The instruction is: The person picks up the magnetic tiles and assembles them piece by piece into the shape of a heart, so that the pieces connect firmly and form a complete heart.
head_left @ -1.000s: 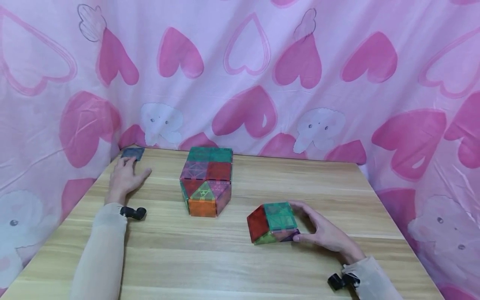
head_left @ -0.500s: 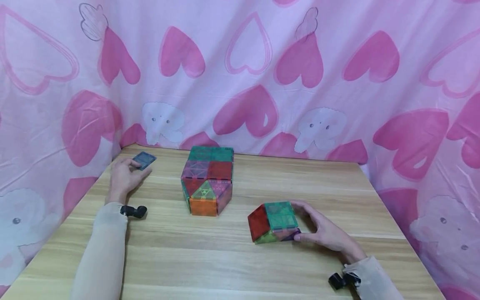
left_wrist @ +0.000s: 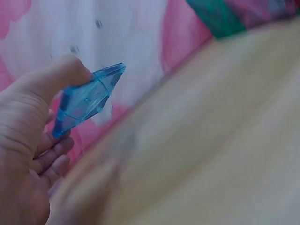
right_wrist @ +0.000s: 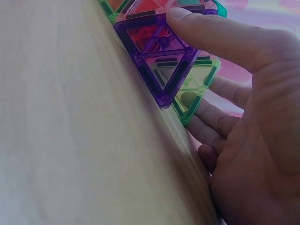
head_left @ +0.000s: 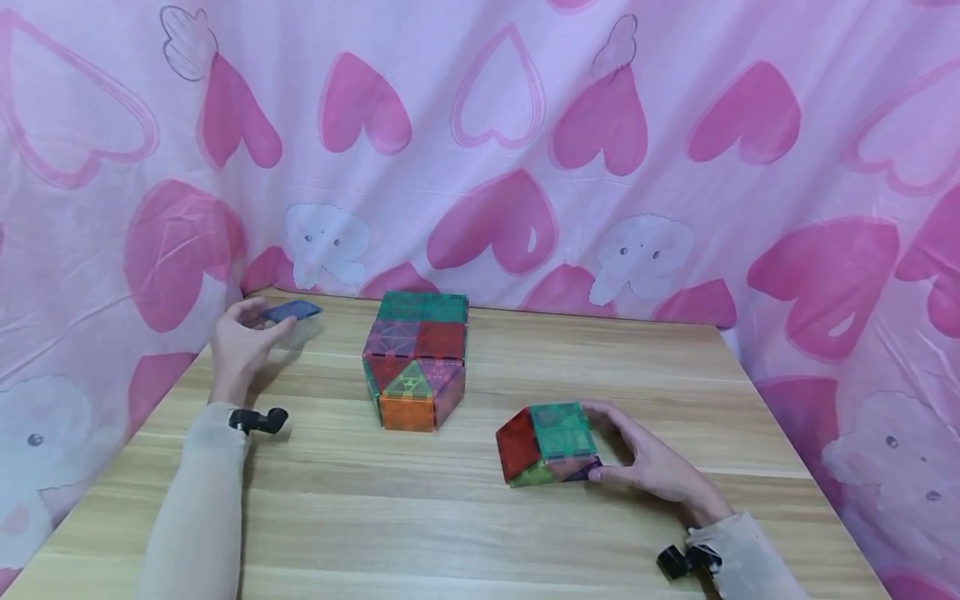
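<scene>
My left hand (head_left: 243, 342) pinches a clear blue magnetic tile (left_wrist: 86, 101) between thumb and fingers, held above the far left corner of the table. Over at the right, my right hand (head_left: 648, 458) holds the side of a small block built from magnetic tiles (head_left: 558, 433), which has a green top and a red sloping face. In the right wrist view the thumb presses the upper edge of a purple triangle tile (right_wrist: 164, 51), and the fingers reach behind a light green triangle tile (right_wrist: 190, 84).
A larger magnetic-tile structure (head_left: 416, 358) with green, purple, red and orange faces stands left of the table's middle. The wooden table (head_left: 420, 517) meets a pink heart-patterned curtain (head_left: 487, 108) along its back and sides.
The left hand has picked the blue tile up from the table's far left corner, tilting it and bringing it slightly right. The right hand and its block have stayed in place.
</scene>
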Motion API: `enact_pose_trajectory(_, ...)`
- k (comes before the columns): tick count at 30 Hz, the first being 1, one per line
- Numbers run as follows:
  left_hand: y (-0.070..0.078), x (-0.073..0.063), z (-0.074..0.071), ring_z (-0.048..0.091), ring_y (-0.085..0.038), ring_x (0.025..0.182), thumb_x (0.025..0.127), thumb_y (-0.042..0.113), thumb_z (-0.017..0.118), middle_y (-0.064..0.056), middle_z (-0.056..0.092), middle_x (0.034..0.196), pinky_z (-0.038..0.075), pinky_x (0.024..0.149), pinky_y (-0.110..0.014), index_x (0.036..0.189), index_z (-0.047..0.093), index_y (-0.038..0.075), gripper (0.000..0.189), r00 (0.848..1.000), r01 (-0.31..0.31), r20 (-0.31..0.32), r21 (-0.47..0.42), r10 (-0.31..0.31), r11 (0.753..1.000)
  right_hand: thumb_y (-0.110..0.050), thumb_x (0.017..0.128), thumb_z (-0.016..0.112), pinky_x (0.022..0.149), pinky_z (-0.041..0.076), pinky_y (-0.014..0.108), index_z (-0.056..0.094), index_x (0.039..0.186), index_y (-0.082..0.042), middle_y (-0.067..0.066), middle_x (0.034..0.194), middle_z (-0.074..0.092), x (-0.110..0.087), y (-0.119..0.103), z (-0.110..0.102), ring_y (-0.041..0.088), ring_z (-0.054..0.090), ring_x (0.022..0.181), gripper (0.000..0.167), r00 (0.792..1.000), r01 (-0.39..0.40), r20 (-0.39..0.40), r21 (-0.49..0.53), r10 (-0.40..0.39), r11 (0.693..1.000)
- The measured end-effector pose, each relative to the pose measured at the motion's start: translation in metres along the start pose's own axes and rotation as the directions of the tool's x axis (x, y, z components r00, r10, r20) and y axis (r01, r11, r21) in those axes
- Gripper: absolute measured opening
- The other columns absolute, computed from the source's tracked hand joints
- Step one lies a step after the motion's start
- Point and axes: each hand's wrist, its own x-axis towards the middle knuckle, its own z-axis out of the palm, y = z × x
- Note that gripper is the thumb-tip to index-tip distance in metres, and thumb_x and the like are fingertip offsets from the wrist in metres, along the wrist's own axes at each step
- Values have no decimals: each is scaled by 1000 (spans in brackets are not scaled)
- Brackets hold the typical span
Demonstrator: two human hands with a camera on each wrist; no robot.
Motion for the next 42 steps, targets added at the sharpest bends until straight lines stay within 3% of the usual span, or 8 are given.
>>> enact_pose_trajectory(5, 43, 1, 8, 69, -8, 115, 86, 23, 99, -8, 76, 136, 55, 103, -18, 144, 72, 8, 66, 993, -117, -20, -174, 115, 978, -15, 94, 91, 124, 28, 13, 38, 171, -19, 13, 169, 47, -1, -2, -1, 12, 45, 154, 93, 1000, 7, 0, 6, -7, 1000)
enact_pose_trajectory(9, 90, -9, 18, 73, -10, 112, 84, 8, 99, -2, 80, 127, 58, 91, -15, 137, 76, 10, 58, 963, -245, 30, -317, 268, 916, -16, 94, 91, 124, 27, 12, 40, 170, -20, 12, 169, 47, -1, -3, -2, 13, 44, 153, 92, 1000, 0, -4, -3, 0, 1000)
enact_pose_trajectory(12, 125, -24, 30, 76, -13, 113, 80, -9, 95, -5, 81, 124, 63, 83, -18, 135, 76, 4, 59, 906, -336, 94, -437, 414, 834, -16, 95, 91, 124, 25, 12, 40, 170, -19, 12, 169, 46, -2, -2, -2, 15, 42, 155, 91, 1000, 2, -5, -13, -2, 1000)
enact_pose_trajectory(15, 154, -44, 44, 76, -19, 114, 77, -17, 92, -15, 80, 127, 64, 87, -23, 137, 72, 1, 66, 819, -403, 178, -499, 546, 767, -17, 94, 91, 124, 25, 11, 40, 170, -19, 12, 170, 46, -1, -1, -1, 14, 41, 155, 92, 1000, 1, -10, -20, -1, 1000)
enact_pose_trajectory(18, 178, -67, 60, 75, -23, 116, 77, -13, 93, -19, 77, 131, 60, 100, -27, 141, 68, 4, 71, 739, -450, 267, -486, 618, 749, -17, 95, 91, 123, 26, 12, 39, 171, -19, 11, 170, 46, -1, -1, -1, 13, 42, 154, 91, 1000, 1, -10, -22, -2, 1000)
enact_pose_trajectory(29, 220, -153, 145, 74, -16, 115, 81, 22, 100, 1, 78, 130, 59, 105, -49, 139, 62, 15, 69, 557, -512, 494, -429, 667, 745, -14, 96, 90, 123, 31, 14, 38, 171, -18, 13, 168, 48, -2, 2, -4, 14, 48, 150, 92, 1000, 8, -4, 8, -8, 1000)
enact_pose_trajectory(39, 228, -223, 229, 72, -12, 119, 82, 38, 101, -3, 77, 128, 58, 104, -27, 142, 55, 14, 79, 430, -592, 652, -318, 624, 740, -15, 94, 91, 121, 28, 11, 30, 174, -26, 12, 170, 45, -3, 3, -4, 12, 44, 153, 102, 999, -44, 7, 36, 44, 998)
enact_pose_trajectory(42, 226, -239, 246, 69, -11, 115, 82, 41, 100, -7, 75, 129, 56, 97, -20, 144, 53, 12, 83, 416, -641, 676, -256, 608, 723, -19, 92, 93, 119, 28, 11, 26, 176, -34, 8, 172, 41, -2, 0, -3, 18, 43, 153, 108, 996, -87, 7, 42, 87, 995)
